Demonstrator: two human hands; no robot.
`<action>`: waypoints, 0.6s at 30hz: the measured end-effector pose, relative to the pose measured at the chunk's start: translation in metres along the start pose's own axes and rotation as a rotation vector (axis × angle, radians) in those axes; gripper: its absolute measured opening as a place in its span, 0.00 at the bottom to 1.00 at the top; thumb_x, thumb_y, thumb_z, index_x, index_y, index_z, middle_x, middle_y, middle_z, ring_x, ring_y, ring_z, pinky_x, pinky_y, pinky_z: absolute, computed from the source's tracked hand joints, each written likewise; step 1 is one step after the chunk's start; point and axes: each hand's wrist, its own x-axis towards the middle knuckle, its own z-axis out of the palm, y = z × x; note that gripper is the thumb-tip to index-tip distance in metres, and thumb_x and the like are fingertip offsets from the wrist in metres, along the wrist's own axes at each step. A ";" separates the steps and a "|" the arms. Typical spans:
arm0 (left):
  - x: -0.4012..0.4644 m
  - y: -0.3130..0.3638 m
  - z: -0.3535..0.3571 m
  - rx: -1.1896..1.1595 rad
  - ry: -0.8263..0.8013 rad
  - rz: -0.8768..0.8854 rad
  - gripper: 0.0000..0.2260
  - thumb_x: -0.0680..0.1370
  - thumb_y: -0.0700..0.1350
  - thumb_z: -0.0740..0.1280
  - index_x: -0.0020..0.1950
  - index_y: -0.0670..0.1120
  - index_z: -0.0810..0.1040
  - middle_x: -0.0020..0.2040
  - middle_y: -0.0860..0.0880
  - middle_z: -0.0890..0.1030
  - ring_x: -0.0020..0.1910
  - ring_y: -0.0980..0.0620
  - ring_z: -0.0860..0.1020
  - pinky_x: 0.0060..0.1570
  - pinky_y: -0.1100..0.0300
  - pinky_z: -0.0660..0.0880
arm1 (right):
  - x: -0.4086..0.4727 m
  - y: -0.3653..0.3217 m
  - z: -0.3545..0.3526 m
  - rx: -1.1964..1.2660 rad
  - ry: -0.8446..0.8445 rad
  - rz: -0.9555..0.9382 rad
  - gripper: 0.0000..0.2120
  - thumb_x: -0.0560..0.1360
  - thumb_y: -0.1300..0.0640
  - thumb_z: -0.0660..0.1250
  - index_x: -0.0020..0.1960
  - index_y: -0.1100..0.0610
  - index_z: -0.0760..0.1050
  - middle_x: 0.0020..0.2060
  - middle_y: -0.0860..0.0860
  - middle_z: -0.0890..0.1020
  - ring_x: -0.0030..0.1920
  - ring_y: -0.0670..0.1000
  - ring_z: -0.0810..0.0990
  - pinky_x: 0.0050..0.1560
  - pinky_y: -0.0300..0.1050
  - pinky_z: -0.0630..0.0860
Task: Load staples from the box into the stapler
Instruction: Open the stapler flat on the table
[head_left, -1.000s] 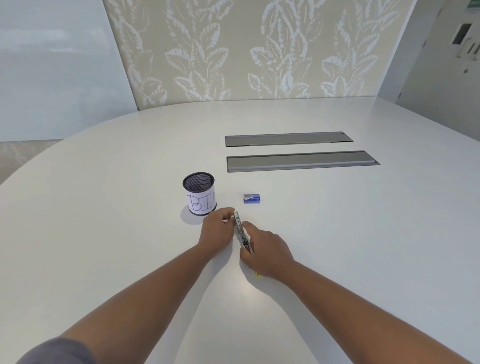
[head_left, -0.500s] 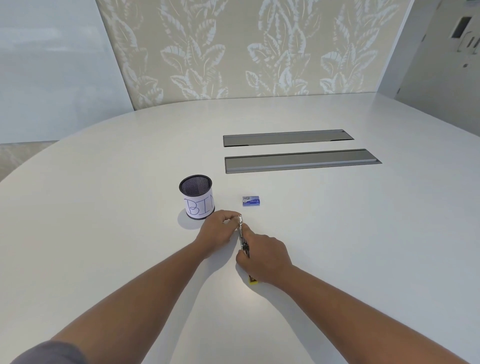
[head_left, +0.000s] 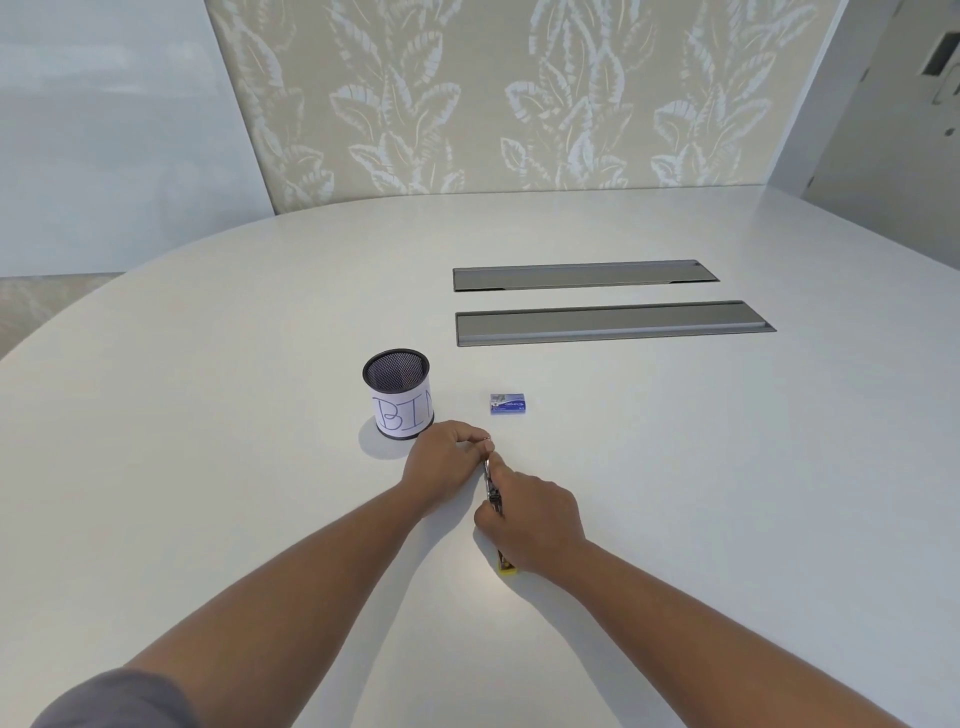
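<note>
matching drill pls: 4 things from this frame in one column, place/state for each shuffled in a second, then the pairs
1. staple box
2. mesh cup
3. stapler
4. left hand

A. wears a paper label lettered BIN
B. lies alone on the table, beyond both hands
C. pinches the far metal tip
D. held between both hands, yellow end nearest the camera

Pairs: 1-B, 2-A, 3-D, 4-C
</note>
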 end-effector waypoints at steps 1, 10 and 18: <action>0.000 -0.001 0.001 0.006 0.004 0.001 0.06 0.76 0.46 0.73 0.51 0.48 0.87 0.52 0.55 0.86 0.54 0.57 0.81 0.59 0.60 0.75 | 0.000 0.000 0.000 0.000 0.000 -0.002 0.31 0.74 0.48 0.56 0.77 0.48 0.61 0.33 0.45 0.72 0.36 0.53 0.72 0.33 0.46 0.63; 0.001 -0.005 0.001 0.063 -0.005 0.060 0.07 0.79 0.44 0.70 0.52 0.49 0.87 0.53 0.56 0.86 0.54 0.57 0.81 0.56 0.63 0.73 | 0.002 0.000 -0.005 0.032 -0.071 0.019 0.28 0.74 0.47 0.56 0.74 0.48 0.63 0.33 0.45 0.71 0.37 0.54 0.72 0.35 0.47 0.65; 0.011 -0.005 -0.012 0.266 -0.074 0.153 0.09 0.78 0.40 0.69 0.56 0.47 0.86 0.56 0.52 0.84 0.57 0.56 0.78 0.56 0.67 0.68 | 0.017 0.010 -0.027 0.331 -0.320 0.055 0.38 0.69 0.45 0.63 0.77 0.39 0.55 0.41 0.47 0.83 0.47 0.52 0.80 0.49 0.50 0.77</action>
